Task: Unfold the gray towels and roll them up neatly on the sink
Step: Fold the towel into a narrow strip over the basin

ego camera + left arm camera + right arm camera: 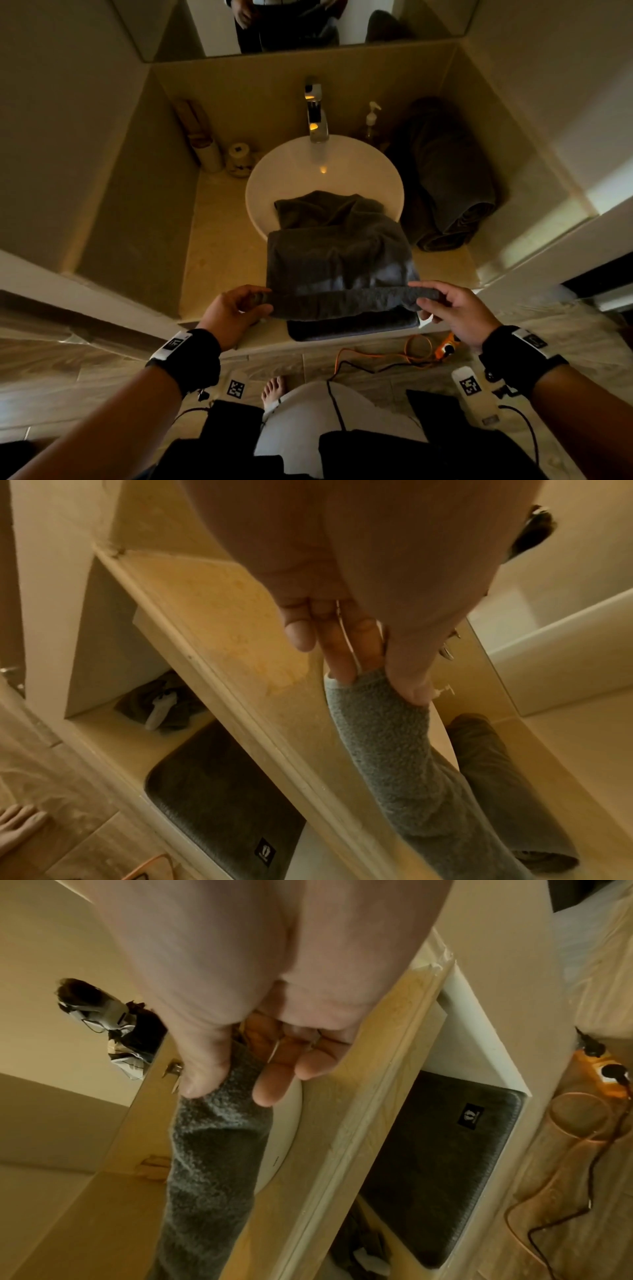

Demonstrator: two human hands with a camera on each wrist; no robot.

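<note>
Head view showed the left hand [236, 313] and right hand [455, 313], palms inward, each pinching an end of the gray towel [342, 270] above the counter edge.

A soap dispenser [371, 118] stands beside the faucet [317, 116]; an orange cord [416, 349] lies on the floor.

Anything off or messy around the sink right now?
Mostly tidy. The gray towel both hands hold by its near edge has its far end slumped, rumpled, into the basin. An orange cable lies coiled loose on the floor near the person's bare foot.
</note>
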